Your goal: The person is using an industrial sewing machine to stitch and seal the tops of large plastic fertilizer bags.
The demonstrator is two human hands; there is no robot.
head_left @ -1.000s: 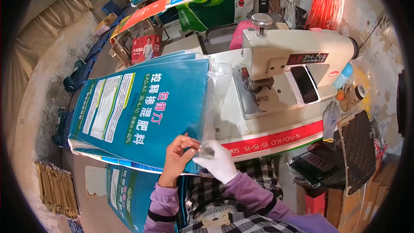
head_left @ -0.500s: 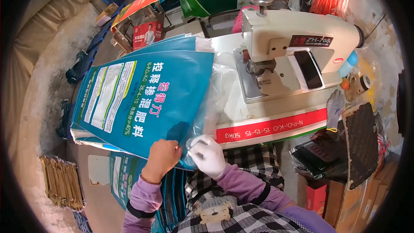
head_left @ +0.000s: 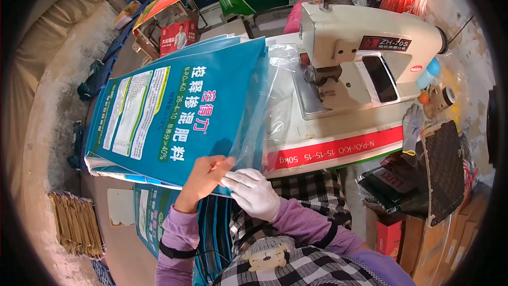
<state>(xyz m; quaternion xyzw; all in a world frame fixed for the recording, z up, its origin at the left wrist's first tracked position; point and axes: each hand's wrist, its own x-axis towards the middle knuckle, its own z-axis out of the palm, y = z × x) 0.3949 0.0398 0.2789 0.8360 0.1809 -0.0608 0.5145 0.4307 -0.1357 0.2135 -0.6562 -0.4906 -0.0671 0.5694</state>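
A flat teal plastic sack [head_left: 143, 137] with white lettering lies on top of a stack of similar sacks. Out of its right-hand mouth sticks a clear plastic liner [head_left: 257, 122]. At the sack's near right corner, my bare left hand [head_left: 205, 179] is closed on the sack's edge, fingers bent together. Close against it, my right hand [head_left: 255, 193] in a white glove pinches the liner at the same corner. What lies between the fingertips is partly hidden. A cream sewing machine [head_left: 365, 53] stands to the right of the sack mouth.
The machine's table is covered by a white sheet with a red band [head_left: 338, 149]. A phone [head_left: 379, 78] rests against the machine. A grey glove [head_left: 411, 127] hangs at the table's right edge. Brown bundles [head_left: 76, 225] stand at left; a red box [head_left: 178, 37] sits behind the stack.
My left hand has shifted slightly up and right, its fingers now nearer the gloved hand. The sack's mouth and liner have moved a little to the right.
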